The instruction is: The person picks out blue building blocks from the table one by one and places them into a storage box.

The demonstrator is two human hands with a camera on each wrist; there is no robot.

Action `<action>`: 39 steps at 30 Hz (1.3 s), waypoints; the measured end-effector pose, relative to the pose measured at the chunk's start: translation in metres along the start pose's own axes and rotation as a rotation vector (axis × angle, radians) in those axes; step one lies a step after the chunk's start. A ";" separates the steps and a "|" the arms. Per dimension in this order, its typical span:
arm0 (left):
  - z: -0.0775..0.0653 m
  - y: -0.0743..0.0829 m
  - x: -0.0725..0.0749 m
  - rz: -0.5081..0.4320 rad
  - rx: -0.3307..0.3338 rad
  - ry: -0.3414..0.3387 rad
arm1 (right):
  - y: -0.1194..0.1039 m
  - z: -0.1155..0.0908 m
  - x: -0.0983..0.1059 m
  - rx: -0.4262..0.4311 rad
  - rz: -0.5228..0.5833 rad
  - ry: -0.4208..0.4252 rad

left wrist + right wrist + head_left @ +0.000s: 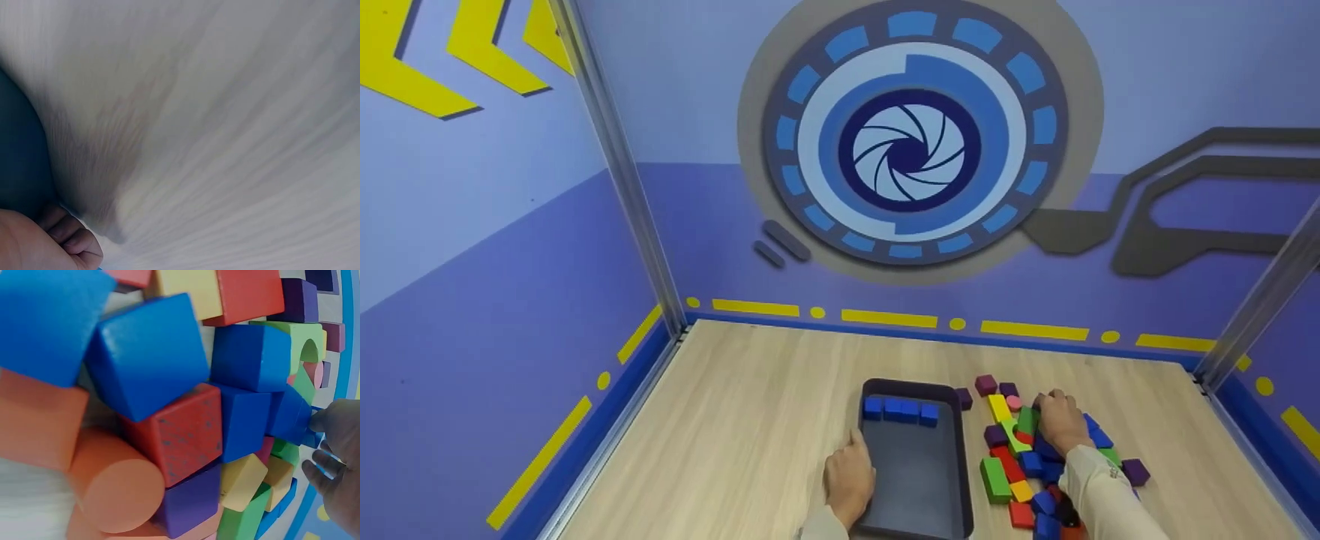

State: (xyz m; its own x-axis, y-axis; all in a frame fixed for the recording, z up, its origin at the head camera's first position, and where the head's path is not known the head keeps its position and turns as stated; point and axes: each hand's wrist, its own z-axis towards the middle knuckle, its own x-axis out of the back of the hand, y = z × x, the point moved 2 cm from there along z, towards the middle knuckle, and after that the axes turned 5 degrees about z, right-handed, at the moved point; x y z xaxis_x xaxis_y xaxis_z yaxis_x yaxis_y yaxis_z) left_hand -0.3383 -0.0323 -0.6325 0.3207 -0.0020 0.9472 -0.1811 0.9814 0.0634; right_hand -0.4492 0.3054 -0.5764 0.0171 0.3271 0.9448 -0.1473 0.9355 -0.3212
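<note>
My left hand (850, 478) grips the left wall of a dark tray (915, 480), its fingers curled at the rim. In the left wrist view, the curled left hand (50, 244) is beside the tray's dark side (22, 152). A row of several blue cubes (901, 410) sits along the tray's far end. My right hand (1063, 421) is over the far part of a block pile. In the right wrist view, the right hand (340, 467) has its fingers spread apart, one fingertip right at a blue block (291, 415).
Mixed wooden blocks lie right of the tray, including a green block (994, 481), a red block (1021, 515) and a yellow block (998, 408). A purple cube (1135, 472) lies at the pile's right side. Printed wall panels (697, 240) enclose the wooden table (735, 435).
</note>
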 end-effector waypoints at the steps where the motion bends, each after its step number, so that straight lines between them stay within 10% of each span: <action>1: 0.000 0.000 0.000 -0.001 0.002 -0.001 | 0.000 -0.001 0.000 0.002 0.006 0.017; 23: -0.012 0.012 -0.001 -0.007 -0.022 0.001 | 0.008 -0.034 0.000 0.027 -0.042 0.119; 39: -0.005 0.001 0.000 -0.041 0.017 0.060 | -0.074 -0.009 0.027 0.134 0.159 0.104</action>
State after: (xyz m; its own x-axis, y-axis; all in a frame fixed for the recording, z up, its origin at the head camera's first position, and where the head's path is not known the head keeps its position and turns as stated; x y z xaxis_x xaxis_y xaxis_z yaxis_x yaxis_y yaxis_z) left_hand -0.3339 -0.0302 -0.6334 0.3830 -0.0302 0.9233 -0.1824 0.9773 0.1076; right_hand -0.4285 0.2458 -0.5280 0.0836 0.4875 0.8691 -0.2861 0.8472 -0.4477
